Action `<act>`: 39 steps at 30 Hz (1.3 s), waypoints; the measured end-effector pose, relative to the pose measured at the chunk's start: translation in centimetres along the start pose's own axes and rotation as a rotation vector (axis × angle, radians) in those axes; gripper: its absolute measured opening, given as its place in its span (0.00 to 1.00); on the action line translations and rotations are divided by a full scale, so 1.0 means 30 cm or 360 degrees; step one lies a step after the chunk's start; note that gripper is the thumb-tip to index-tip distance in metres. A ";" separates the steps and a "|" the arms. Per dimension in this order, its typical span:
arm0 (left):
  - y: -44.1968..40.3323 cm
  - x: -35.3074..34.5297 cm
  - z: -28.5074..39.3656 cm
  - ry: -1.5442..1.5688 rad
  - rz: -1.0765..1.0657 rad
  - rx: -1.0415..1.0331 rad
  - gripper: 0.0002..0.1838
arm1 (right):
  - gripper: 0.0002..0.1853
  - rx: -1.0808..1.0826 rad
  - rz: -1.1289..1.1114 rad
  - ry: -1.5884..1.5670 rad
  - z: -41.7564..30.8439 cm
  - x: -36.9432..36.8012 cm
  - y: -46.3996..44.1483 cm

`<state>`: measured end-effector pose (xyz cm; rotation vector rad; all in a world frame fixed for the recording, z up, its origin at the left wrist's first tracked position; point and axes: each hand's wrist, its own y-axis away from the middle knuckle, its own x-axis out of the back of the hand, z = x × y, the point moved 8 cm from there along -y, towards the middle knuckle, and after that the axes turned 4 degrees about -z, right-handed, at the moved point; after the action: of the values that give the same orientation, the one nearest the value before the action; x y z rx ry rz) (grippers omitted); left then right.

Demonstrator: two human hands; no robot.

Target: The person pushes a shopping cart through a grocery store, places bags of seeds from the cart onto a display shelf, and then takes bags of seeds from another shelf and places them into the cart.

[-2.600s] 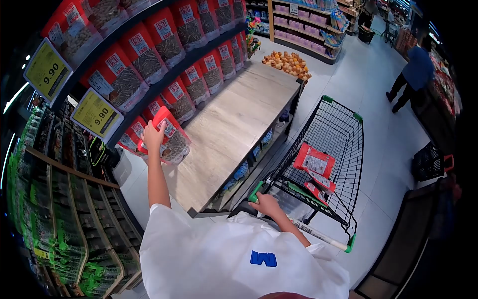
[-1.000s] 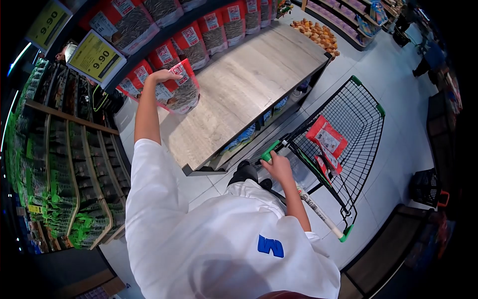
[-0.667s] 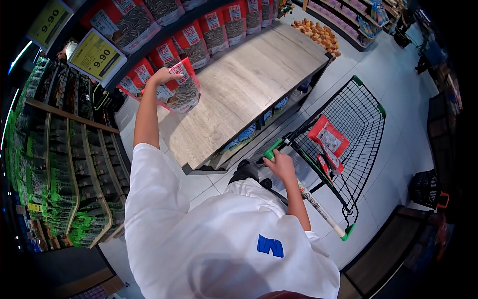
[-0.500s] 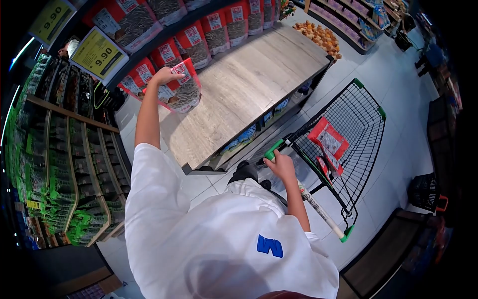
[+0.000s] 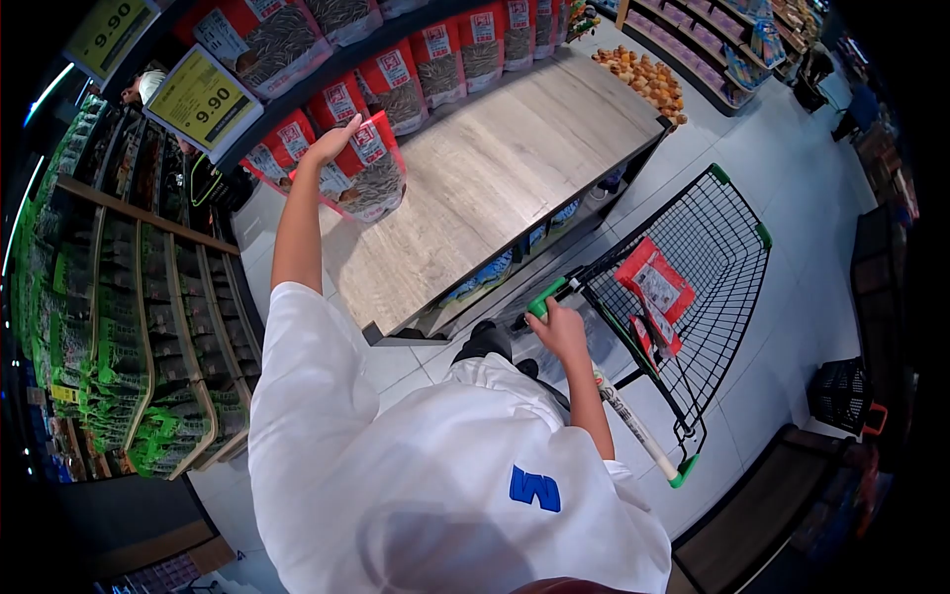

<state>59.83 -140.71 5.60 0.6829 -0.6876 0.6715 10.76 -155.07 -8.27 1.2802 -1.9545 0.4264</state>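
My left hand [image 5: 331, 147] is stretched out at the top edge of a red and clear bag of sunflower seeds [image 5: 379, 188]. Its fingers point away from the bag and no longer pinch it. The bag stands slightly tilted at the near end of the wooden shelf top [image 5: 485, 148], in front of a row of matching bags [image 5: 394, 87]. With its fingers wrapped round the green end of the handle, my right hand [image 5: 562, 331] holds the shopping cart [image 5: 717, 297]. Red packages [image 5: 655, 282] lie inside the cart.
Yellow price signs [image 5: 205, 99] hang at the upper left. Shelves of green-topped packages [image 5: 163, 327] stand on the left. A black basket [image 5: 839, 394] sits on the tiled floor at the right. Another person [image 5: 148, 87] is partly visible behind the signs.
My left hand has let go of the sunflower seed bag's top, its fingers straightening upward. The bag stays on the shelf. My right hand keeps its hold on the cart handle.
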 end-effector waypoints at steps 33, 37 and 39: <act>0.077 -0.037 0.071 -0.0016 -0.0119 0.0215 0.47 | 0.20 -0.0037 -0.0023 -0.0062 0.008 0.004 -0.006; 0.033 -0.029 0.025 -0.0006 -0.0161 0.0232 0.44 | 0.19 0.0016 0.0046 -0.0026 0.007 0.006 -0.007; 0.014 -0.035 0.012 0.0023 -0.0198 0.0189 0.42 | 0.19 -0.0010 0.0043 -0.0049 0.007 0.010 -0.007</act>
<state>58.78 -141.07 5.18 0.8229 -0.5902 0.6053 10.81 -155.49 -8.21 1.2641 -1.9993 0.4159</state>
